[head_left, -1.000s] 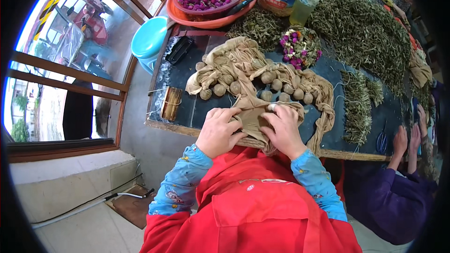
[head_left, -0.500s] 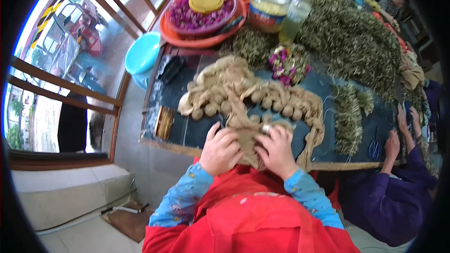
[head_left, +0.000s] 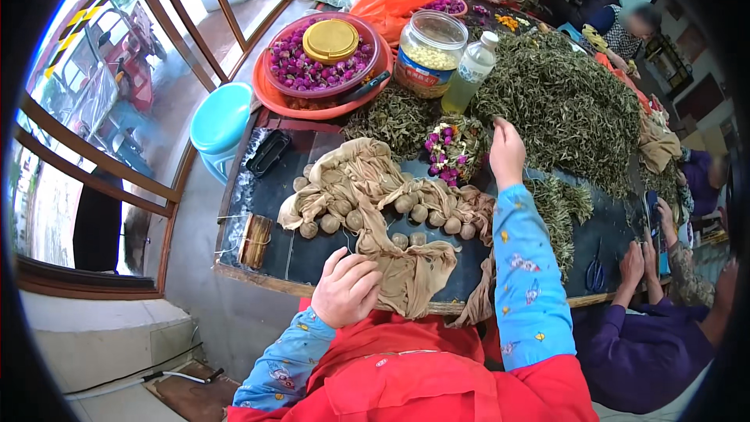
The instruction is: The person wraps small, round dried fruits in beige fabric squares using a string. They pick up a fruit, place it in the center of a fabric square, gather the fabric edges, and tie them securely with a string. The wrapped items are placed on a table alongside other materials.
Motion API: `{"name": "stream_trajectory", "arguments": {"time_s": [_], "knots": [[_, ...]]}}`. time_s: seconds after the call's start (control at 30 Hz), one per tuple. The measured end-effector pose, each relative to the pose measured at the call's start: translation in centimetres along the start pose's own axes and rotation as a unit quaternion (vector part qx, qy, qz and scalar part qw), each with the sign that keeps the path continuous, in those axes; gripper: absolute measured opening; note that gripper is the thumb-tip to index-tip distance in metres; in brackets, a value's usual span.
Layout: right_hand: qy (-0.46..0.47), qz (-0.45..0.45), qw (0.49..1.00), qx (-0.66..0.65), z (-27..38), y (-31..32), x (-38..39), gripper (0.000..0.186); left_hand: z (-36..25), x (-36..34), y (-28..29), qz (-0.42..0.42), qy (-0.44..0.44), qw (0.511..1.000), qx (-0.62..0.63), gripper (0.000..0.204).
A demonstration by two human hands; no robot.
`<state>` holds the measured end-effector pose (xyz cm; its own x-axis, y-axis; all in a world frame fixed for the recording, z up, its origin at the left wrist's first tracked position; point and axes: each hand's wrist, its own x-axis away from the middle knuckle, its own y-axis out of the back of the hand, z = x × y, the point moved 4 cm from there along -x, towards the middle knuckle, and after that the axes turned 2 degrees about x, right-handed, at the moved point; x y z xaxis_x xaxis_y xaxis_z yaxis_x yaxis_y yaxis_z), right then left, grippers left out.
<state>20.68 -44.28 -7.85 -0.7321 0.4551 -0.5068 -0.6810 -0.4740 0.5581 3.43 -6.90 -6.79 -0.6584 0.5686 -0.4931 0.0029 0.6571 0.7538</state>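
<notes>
My left hand (head_left: 348, 287) is closed with curled fingers at the table's front edge, touching or close beside a loose end of tan stretchy cloth (head_left: 410, 270); what lies under its fingers is hidden. The cloth is bunched, with several round lumps (head_left: 330, 223) bulging inside it. My right hand (head_left: 506, 155) reaches forward to the near edge of a big heap of dried green herbs (head_left: 558, 101), fingers pressed together at the leaves. What they grip, if anything, is too small to make out. Left of this hand sits a clump of herbs with purple flowers (head_left: 453, 155).
Farther back stand a basin of purple flower buds (head_left: 285, 62) with a yellow lid, a wide jar (head_left: 426, 55) and a bottle (head_left: 473, 70). A bundle of sticks (head_left: 255, 241) lies at left, blue scissors (head_left: 595, 272) at right. Co-workers' hands (head_left: 634, 266) rest at the right edge.
My right hand has left the cloth and stretched forward to the herb heap. My left hand has moved slightly left and down; the cloth end now lies spread. The whole view has shifted.
</notes>
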Motion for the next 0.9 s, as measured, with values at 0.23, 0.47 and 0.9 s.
{"name": "stream_trajectory", "arguments": {"time_s": [0.23, 0.47, 0.9], "knots": [[-0.175, 0.205, 0.945, 0.186, 0.0, -2.5, -2.3, 0.031, -0.1, 0.1, 0.1, -0.015, -0.015, 1.000, 0.007, 0.021], [0.163, 0.047, 0.975, 0.145, 3.5, -0.9, 2.3, 0.029, -0.2, 0.1, 0.0, -0.018, -0.027, 0.999, 0.009, 0.018], [-0.245, 0.063, 0.799, -0.546, 2.7, 6.3, 6.7, 0.029, -0.7, 0.0, -0.2, -0.021, -0.032, 0.999, -0.006, 0.017]]}}
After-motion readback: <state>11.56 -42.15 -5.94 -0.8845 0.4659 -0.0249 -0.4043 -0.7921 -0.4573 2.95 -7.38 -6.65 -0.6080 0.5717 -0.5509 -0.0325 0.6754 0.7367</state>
